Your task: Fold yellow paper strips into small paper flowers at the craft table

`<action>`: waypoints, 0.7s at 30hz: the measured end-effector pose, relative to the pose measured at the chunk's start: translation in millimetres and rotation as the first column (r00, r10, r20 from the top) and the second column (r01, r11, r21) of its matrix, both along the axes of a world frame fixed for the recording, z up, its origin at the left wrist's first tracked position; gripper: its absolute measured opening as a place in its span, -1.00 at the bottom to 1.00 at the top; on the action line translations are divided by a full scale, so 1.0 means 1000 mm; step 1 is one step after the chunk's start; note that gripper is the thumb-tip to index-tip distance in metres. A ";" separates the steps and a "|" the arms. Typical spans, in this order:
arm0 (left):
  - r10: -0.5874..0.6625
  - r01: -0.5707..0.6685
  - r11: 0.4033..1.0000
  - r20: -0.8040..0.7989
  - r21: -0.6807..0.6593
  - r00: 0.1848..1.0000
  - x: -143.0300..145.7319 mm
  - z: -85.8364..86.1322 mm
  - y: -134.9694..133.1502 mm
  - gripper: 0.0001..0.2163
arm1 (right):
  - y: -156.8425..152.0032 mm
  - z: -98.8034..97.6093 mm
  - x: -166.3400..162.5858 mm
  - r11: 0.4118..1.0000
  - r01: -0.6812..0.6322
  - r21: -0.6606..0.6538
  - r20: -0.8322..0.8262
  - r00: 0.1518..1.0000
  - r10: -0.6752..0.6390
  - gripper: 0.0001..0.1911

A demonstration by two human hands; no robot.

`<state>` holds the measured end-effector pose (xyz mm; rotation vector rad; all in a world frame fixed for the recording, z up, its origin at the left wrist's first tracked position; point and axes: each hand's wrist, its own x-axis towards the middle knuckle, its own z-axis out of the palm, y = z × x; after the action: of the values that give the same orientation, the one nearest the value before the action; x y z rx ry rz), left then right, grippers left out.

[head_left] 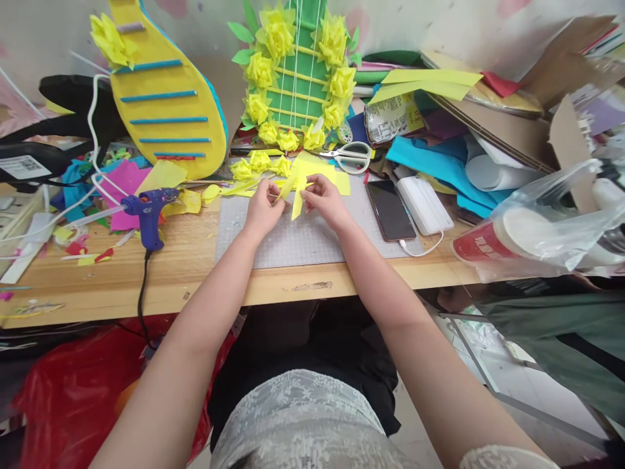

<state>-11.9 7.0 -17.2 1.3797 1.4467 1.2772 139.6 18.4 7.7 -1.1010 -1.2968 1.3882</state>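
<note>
Above the grey cutting mat (283, 251), my left hand (264, 207) pinches the end of a yellow paper strip (287, 187). My right hand (324, 200) is closed on another part of the yellow paper (297, 204), close to the left; whether it is one piece or two I cannot tell. Behind my fingers lie yellow sheets (336, 177). Yellow paper flowers (258, 160) rest just beyond my left hand. White-handled scissors (352, 156) lie past my right hand.
A blue glue gun (150, 212) with a cord stands at left. Upright behind are a yellow striped shape (168, 111) and a green flowered panel (305, 85). A phone (389, 210), a white power bank (426, 205) and a bagged red cup (481, 242) are at right.
</note>
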 end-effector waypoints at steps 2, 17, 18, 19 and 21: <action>-0.035 0.036 0.999 -0.073 0.017 0.997 0.001 -0.001 -0.003 -0.82 | 0.001 -0.001 -0.001 0.999 0.038 -0.001 0.014 0.999 -0.038 -0.75; 0.029 0.019 0.989 0.315 -0.148 0.949 0.013 0.018 -0.008 -0.83 | -0.002 -0.008 -0.006 1.000 0.023 0.016 -0.003 1.000 -0.023 -0.58; 0.041 0.024 0.983 0.346 -0.181 0.937 0.014 0.020 -0.008 -0.86 | -0.002 -0.009 -0.007 1.000 0.019 0.018 0.002 1.000 -0.020 -0.57; 0.051 0.031 0.978 0.376 -0.208 0.925 0.015 0.021 -0.008 -0.88 | -0.002 -0.009 -0.007 1.000 0.015 0.021 0.011 1.000 -0.015 -0.58; 0.080 0.031 0.968 0.422 -0.249 0.903 0.016 0.024 -0.010 -0.92 | -0.002 -0.010 -0.007 0.999 0.010 0.032 0.037 0.999 -0.011 -0.60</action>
<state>3.9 -2.9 6.9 0.8464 1.2644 1.2672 132.3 16.9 -2.3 -1.1152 -1.3342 1.3405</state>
